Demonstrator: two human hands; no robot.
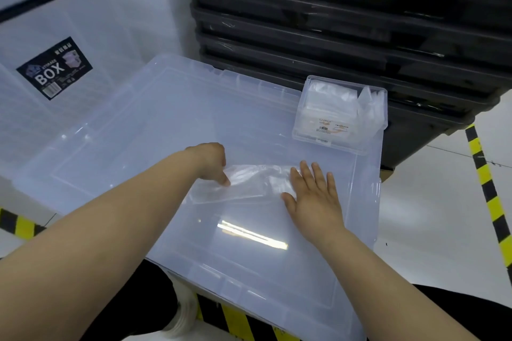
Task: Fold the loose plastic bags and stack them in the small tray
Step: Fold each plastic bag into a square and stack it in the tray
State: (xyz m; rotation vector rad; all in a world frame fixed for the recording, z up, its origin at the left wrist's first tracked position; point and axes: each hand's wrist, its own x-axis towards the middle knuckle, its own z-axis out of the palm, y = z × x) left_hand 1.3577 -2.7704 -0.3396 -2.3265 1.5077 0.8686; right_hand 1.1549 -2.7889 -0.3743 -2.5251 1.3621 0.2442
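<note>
I have 1 clear plastic bag (249, 184) lying flat on the lid (133, 135) of a big translucent storage box, a little right of the lid's middle. My 2 hands are apart, 1 at each end of it. My right hand (313, 198) lies flat with straight, spread fingers, pressing down the bag's right end. My left hand (212, 160) is knuckles-up over the left part, fingers curled under, with 1 fingertip (225, 180) down on the plastic. I cannot tell whether that hand pinches the bag or only presses it.

The small tray (298, 119) sits on the lid's far right corner, well apart from my hands, and holds a stack of folded bags (335, 97). Behind it stands a stack of black crates (332, 22). To my left is another clear storage box (97, 8) with a dark "BOX" label (54, 68). Yellow-and-black striped tape (487, 188) runs along the floor.
</note>
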